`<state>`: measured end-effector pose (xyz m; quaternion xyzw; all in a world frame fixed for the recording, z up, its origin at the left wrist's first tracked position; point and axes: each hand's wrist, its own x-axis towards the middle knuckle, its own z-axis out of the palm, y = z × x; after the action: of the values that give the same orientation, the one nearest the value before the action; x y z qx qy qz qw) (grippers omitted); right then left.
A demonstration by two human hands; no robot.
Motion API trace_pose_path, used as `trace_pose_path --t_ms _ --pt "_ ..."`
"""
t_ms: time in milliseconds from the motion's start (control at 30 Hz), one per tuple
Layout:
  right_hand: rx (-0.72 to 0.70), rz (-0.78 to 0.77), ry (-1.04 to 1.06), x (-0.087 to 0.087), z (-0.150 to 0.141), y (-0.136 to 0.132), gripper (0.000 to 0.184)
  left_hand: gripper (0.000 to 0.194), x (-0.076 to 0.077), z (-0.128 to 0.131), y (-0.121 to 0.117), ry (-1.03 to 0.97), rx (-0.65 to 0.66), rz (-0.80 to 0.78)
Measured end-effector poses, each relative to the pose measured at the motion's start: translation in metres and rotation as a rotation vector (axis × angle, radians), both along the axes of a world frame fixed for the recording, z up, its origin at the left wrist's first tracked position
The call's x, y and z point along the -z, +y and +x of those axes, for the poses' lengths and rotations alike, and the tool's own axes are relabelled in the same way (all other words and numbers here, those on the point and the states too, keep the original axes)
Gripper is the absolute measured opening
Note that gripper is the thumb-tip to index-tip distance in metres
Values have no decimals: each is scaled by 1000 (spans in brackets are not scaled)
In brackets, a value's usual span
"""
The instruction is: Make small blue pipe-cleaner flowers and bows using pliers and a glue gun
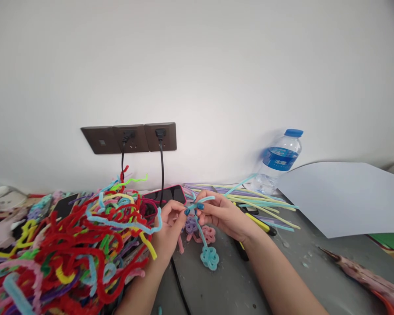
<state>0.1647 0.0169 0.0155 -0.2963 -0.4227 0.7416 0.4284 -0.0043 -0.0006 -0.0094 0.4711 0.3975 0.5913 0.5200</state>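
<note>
Three small looped flowers of fuzzy wire are shown below two bare hands, well in from the back edge of a grey bench [226, 291]: a light-blue flower [209, 258], a purple flower [191, 224] and a pink flower [208, 235]. The petals of all three look already formed. A light-blue strip [207, 199] is pinched between thumb and fingertips by both the left hand [170, 223] and the right hand [221, 212], raised over the bench's middle, its ends left loose. From the light-blue flower a thin stem [202, 232] is led up toward the fingers; whether it has been joined to the strip cannot be told, the spot being covered by the hands. The work on this piece is judged to be partway, the strip's ends not yet fastened. At the bench's left end, a tangled heap of coloured pipe cleaners [68, 245] is piled. Along the back edge, straight pipe cleaners [272, 201] are laid between a phone [172, 194] and a water bottle [279, 159].
</note>
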Motion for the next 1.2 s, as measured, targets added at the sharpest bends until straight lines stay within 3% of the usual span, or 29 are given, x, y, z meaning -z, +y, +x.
trace_pose_path --t_ms 133,233,333,567,933,1200 --pt "35 41 -63 3 1 4 37 26 4 6 -3 25 214 -198" --pt "21 74 -117 4 3 5 37 36 5 5 -4 46 283 -266" --pt "-23 98 -172 2 4 3 37 45 6 5 -4 36 310 -309" --pt "-58 109 -209 2 1 0 36 37 3 8 -3 -224 395 -399" --pt "27 180 -279 4 1 2 34 37 -3 6 -4 -310 441 -502" --pt "-40 227 -235 0 0 0 33 31 -1 5 -4 -317 445 -457"
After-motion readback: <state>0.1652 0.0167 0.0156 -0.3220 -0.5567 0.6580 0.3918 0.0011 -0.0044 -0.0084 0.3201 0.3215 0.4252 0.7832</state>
